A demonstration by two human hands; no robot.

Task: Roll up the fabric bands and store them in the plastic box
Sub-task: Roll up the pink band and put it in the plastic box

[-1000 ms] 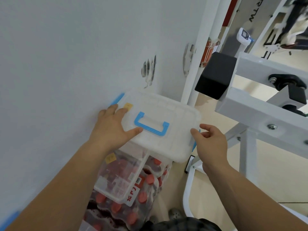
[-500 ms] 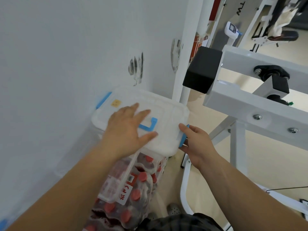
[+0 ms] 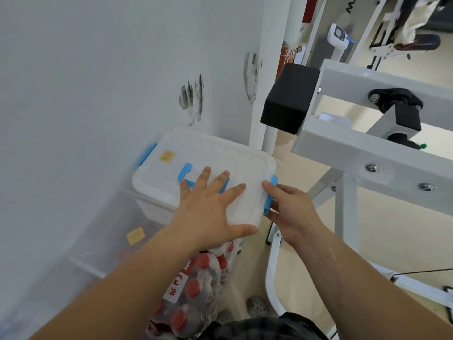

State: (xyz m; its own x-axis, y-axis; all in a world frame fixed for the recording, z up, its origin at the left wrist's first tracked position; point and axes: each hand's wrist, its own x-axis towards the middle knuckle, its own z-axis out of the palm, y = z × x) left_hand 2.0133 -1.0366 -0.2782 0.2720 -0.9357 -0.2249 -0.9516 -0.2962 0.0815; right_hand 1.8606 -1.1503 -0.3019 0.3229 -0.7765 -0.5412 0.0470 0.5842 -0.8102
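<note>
The label (image 3: 177, 289) on the bottle pack (image 3: 203, 273) bears large characters I cannot make out. The yellow sticker (image 3: 167, 156) on my plastic box (image 3: 220, 153) carries marks too small to read.

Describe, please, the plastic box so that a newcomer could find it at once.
By the white wall, left of the metal frame, the plastic box sits above a clear bin, under the left hand. Unlike the bin, it has a blue handle and latches.

Single head-worn view, angled steeply down and forward, close over plastic box (image 3: 203, 165), wide-angle
</note>
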